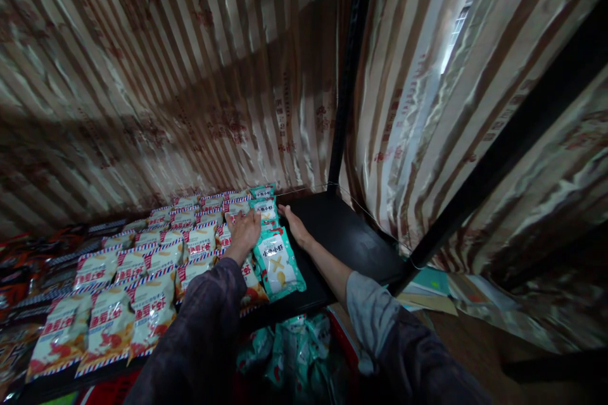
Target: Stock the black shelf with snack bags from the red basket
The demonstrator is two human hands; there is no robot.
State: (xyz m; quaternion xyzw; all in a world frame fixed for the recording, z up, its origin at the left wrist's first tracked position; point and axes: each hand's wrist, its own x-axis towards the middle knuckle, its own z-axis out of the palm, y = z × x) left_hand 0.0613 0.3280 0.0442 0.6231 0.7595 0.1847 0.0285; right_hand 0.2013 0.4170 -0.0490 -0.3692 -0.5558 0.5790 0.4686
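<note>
My left hand (244, 233) lies over the column of teal snack bags' left side, fingers apart, touching the neighbouring packets. On the right, my right hand (293, 225) is held edgewise close to the teal bags, its fingers stretched out. Between the hands a teal snack bag (264, 207) leans in line with others behind it. Nearest me in that column, another teal bag (278, 261) lies face up. White snack bags with red lettering (156, 304) fill several rows to the left. Whether the right fingertips touch a bag, I cannot tell.
A black shelf (351, 234) extends right of the bags, with a dark upright post (349, 88) at its back corner. Below, a red crate (344, 329) holds more teal bags. Striped sheeting (190, 88) hangs behind. Dark packets (52, 272) lie far left.
</note>
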